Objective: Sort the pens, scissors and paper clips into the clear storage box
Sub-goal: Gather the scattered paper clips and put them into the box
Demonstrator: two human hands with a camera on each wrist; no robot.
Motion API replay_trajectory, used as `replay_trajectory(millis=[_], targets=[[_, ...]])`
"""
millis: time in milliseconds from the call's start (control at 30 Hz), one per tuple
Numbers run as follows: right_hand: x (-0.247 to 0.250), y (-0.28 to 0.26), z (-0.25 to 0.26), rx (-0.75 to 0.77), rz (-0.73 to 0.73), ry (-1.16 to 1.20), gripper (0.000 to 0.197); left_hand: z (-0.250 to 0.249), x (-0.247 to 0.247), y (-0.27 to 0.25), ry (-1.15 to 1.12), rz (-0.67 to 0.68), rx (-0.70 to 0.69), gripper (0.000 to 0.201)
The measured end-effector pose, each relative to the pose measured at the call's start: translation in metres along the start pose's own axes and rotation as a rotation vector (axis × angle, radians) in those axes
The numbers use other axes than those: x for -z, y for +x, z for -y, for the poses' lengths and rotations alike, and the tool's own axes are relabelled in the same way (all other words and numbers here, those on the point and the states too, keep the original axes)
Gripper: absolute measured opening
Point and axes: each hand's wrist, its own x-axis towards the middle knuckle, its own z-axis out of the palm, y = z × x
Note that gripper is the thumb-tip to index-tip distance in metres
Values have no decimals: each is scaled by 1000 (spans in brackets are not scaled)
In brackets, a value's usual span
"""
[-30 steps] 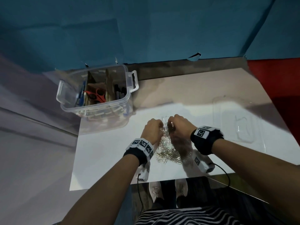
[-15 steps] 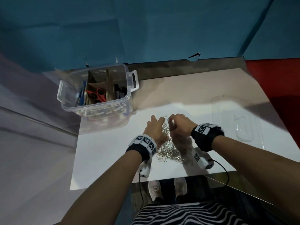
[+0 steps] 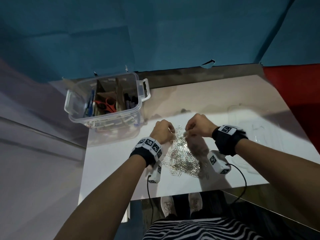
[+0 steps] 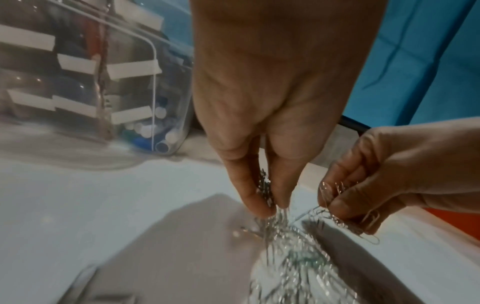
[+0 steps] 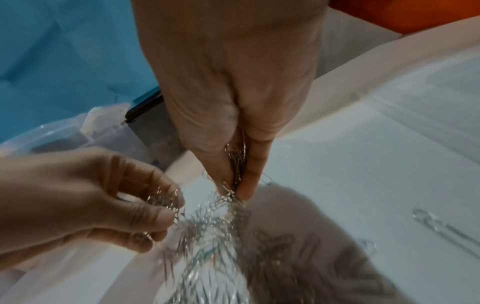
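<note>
Both hands, the left hand (image 3: 161, 131) and the right hand (image 3: 199, 125), pinch bunches of shiny silver paper clips (image 3: 183, 158) mid-frame; next they likely carry them to the clear plastic storage box (image 3: 138, 116), upper left.

So my view here is mostly a teal blue backdrop (image 3: 155, 32), looks like paper or cloth with creases, and a small torn flap (image 3: 208, 64) curling at its bottom edge. Below that sits the counter (image 3: 199, 94), glossy white and reflective, brighter toward me. There's a red surface (image 3: 294, 87) off to the right and a pale grey wall (image 3: 34, 135) on the left. Lighting is dim overall.
</note>
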Motion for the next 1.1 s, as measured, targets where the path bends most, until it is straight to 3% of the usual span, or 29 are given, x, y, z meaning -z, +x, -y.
replay_trajectory(millis=[333,533,633,700,800,833,933,1033,1100], targets=[[65,9,37,4,113,156,6,-38,76,-20,-260,42,-61,14],[119,25,105,166,178,154,4,-40,177,-32,-290,-44,-140,11],[132,52,154,239,167,176,5,-20,231,-28,-302,-135,-96,12],[129,75,189,261,147,213,8,1,261,-21,-297,-194,-36,7],[111,118,237,272,137,204,15,37,291,-3,-313,-272,52,26],[102,131,251,276,133,184,15,48,296,3,-347,-272,96,24],[70,167,279,257,69,85,15,70,300,20,-399,-259,194,11],[42,190,293,197,-49,3,19,84,296,37,-331,-259,228,20],[31,198,298,163,-53,39,14,86,295,46,-298,-296,210,24]])
